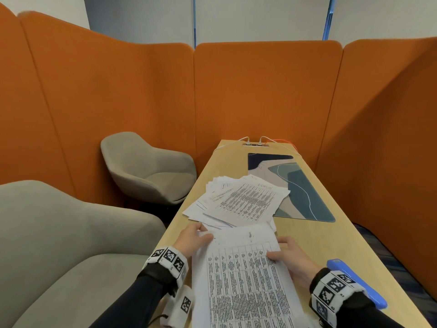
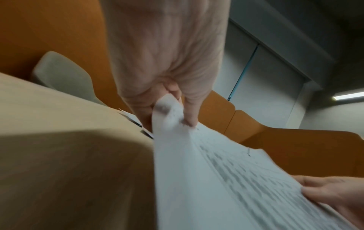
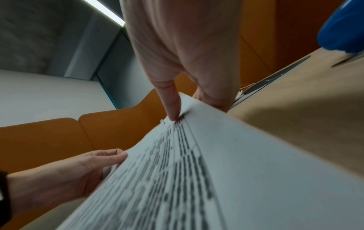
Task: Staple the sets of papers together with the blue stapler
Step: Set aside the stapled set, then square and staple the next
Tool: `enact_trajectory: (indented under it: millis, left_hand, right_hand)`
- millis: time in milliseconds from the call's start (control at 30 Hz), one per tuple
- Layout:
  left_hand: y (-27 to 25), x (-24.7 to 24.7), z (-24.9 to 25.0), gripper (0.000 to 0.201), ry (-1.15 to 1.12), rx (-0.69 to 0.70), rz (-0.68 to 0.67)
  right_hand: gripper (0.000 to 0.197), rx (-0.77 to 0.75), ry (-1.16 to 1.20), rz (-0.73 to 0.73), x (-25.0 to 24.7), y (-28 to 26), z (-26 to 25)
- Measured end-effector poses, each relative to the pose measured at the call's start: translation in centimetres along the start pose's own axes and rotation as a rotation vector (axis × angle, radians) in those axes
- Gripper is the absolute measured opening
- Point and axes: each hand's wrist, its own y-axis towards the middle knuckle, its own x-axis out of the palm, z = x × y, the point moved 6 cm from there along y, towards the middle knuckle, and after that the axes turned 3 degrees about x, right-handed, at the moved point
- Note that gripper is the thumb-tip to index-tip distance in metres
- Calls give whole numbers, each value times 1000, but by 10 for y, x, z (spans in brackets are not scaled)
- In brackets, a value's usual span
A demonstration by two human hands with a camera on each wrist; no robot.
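Both hands hold one set of printed papers (image 1: 246, 275) above the near end of the wooden table (image 1: 314, 235). My left hand (image 1: 196, 236) pinches its far left corner (image 2: 169, 112) between thumb and fingers. My right hand (image 1: 288, 254) grips the right edge, thumb on top (image 3: 173, 107). A staple (image 2: 248, 151) shows near the set's top edge. The blue stapler (image 1: 354, 282) lies on the table just right of my right wrist, partly hidden by the wristband. A loose pile of more papers (image 1: 238, 200) lies farther up the table.
A patterned desk mat (image 1: 305, 192) lies beyond the pile, with a socket strip and cables (image 1: 256, 143) at the table's far end. Grey armchairs (image 1: 146, 166) stand to the left. Orange padded walls (image 1: 260, 91) enclose the booth.
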Motion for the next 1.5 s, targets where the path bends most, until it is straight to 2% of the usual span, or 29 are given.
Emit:
enact_trajectory:
  millis: [67,100,167,233,333,433,500,600,667,733,833,933,1033,1100,1167,1333,1500]
  left_hand:
    - [-2,-3,6,16,-75,-3,101]
    - [-4,-5,10,18,-116,-2,131]
    - [-9,-10,21,39,-157,-13,140]
    - [-12,-17,34,55,-242,-52,82]
    - [-21,-30,61,55,-532,-88,-69]
    - [-27,-45,93,45,-477,58,-131]
    - [-30,-57,118,33,-398,230,-4]
    - [-42,-71,153,15,-317,441,292]
    - [-51,-72,164,12,-287,528,431]
    - [-57,-65,164,8,-245,571,507]
    - [-63,-49,147,4,-240,527,527]
    - [-62,-43,129,6,-286,435,521]
    - [-57,-47,130,14,-309,421,532]
    - [-55,-52,133,20,-301,443,564]
    - [-53,-53,130,22,-278,441,597]
    - [-48,-49,111,10,-312,323,577]
    - [-43,-46,96,13,-443,277,523]
  right_hand:
    - [64,2,-8,3,1,-1,0]
    - [66,6,-16,2,2,-2,-1]
    - [51,12,-37,5,0,-7,-8]
    - [33,27,8,4,-9,-9,-19]
    - [28,-10,232,-96,-19,-17,-50]
    - [36,-126,424,-156,-28,-31,-92]
    - [38,-244,489,-175,-30,-45,-122]
    - [34,-457,566,-132,-29,-66,-156]
    - [32,-558,540,-81,-25,-78,-165]
    - [30,-605,413,1,-18,-82,-160]
    - [37,-626,260,148,-12,-75,-141]
    - [42,-562,335,246,-14,-63,-128]
    - [46,-510,382,238,-7,-55,-129]
    - [28,-577,329,231,1,-61,-137]
    - [22,-602,301,227,7,-66,-138]
    - [27,-544,330,183,19,-62,-124]
    - [28,-534,335,218,18,-54,-120]
